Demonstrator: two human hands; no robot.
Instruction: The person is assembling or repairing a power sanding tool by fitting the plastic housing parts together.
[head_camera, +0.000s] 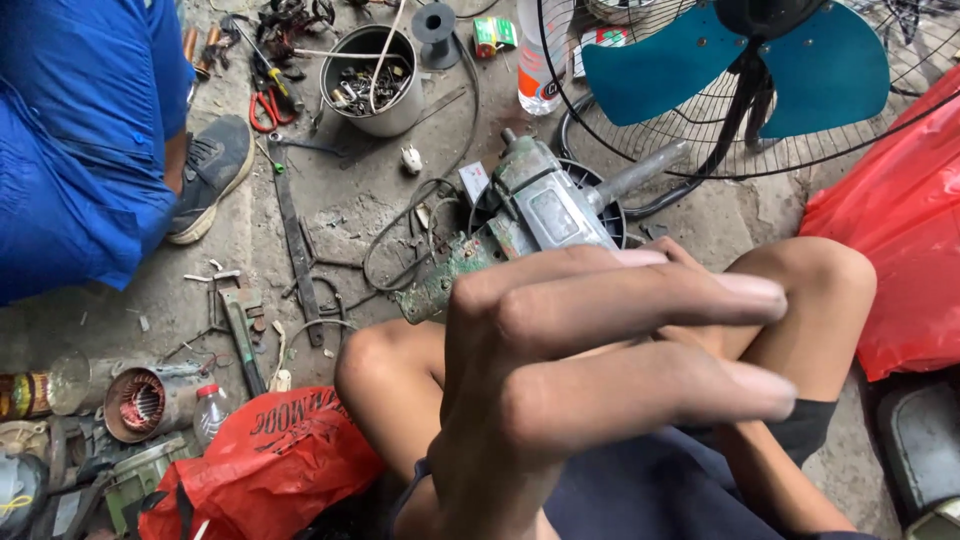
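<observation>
my left hand (600, 370) is up close with fingers straight and together, holding nothing, in front of the old drill (530, 225); i can't see my right hand.

A stained grey concrete floor (350, 215) carries a dented metal pot of scrap (372, 80), red-handled pliers (265, 105), a long rusty pipe wrench (240, 330), a clear plastic bottle (540, 60) and a crumpled red plastic bag (270, 465).

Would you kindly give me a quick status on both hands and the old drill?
One hand raised close to camera, fingers extended, empty; which hand unclear. Other hand unseen. Worn green electric drill on the floor beyond the knees, untouched. Fan stands right behind it.
</observation>
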